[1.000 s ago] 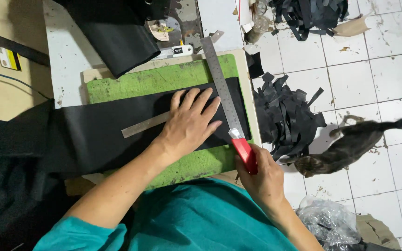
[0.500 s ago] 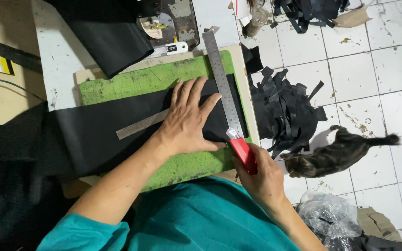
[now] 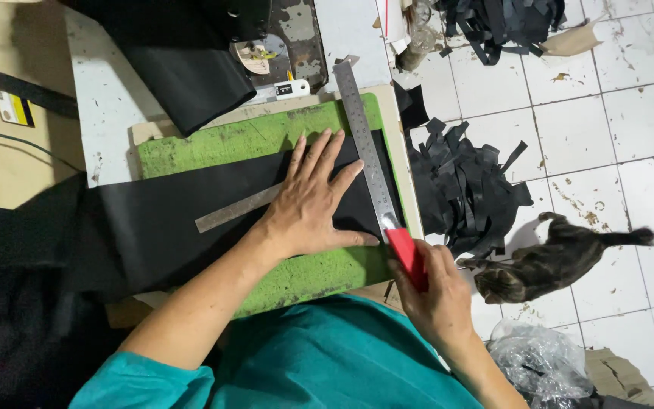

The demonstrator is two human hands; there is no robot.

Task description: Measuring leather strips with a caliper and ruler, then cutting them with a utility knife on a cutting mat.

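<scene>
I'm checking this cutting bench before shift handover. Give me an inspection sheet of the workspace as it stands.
Surface: green cutting mat, scuffed, on a stained white table.
Job's things: black sheet across the mat; long steel ruler on it; second ruler partly under the palm.
Clutter: black offcuts on the floor.
Hands: left hand flat on the sheet; right hand grips red knife.
Cables: black cable at left.
Surroundings: tiled floor, cat.

The left hand [image 3: 312,201] lies flat on the black sheet [image 3: 153,227], blocked at 3 o'clock by the long metal ruler [image 3: 365,148]. At 9 o'clock a second, shorter ruler [image 3: 232,210] lies in the way. At 12 o'clock bare green mat [image 3: 228,140] leaves room, with the folded black cloth [image 3: 183,83] beyond it.
</scene>
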